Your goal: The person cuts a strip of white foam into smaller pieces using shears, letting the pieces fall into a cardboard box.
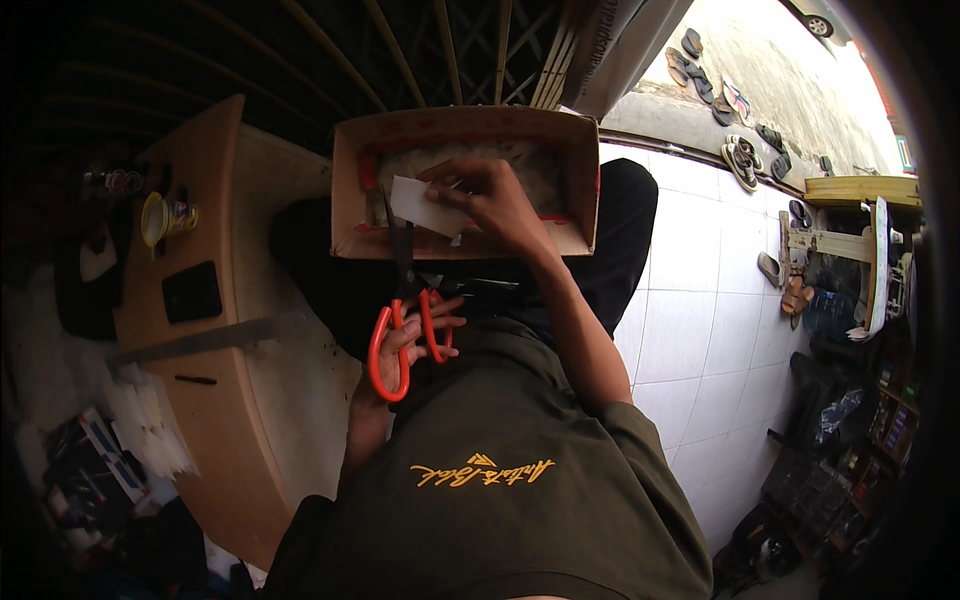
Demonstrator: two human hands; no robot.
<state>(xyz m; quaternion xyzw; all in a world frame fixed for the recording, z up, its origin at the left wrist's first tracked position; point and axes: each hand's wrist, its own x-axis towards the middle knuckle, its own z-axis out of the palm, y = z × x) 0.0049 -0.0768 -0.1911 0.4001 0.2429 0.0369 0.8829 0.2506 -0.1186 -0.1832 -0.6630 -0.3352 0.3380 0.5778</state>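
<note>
My left hand [411, 333] is closed on a pair of scissors [404, 270] with red loop handles and dark blades. The blades point up and away from me, slightly apart, and one runs up beside the left edge of a small white piece of paper [420, 207]. That paper is pinched between the fingers of my right hand [497, 203]. Both blades and paper are over an open cardboard box [464, 122] on my lap. Inside the box lie pale scraps, too blurred to tell apart, and reddish edging shows along its inner walls.
On my left is a wooden desk [205, 425] with a black tablet-like object [191, 293], a yellow tub [154, 218] and a dark pen [195, 379]. A metal folding gate [450, 50] stands ahead. White floor tiles [690, 270], several shoes [741, 160] and a cluttered shelf [885, 425] are at right.
</note>
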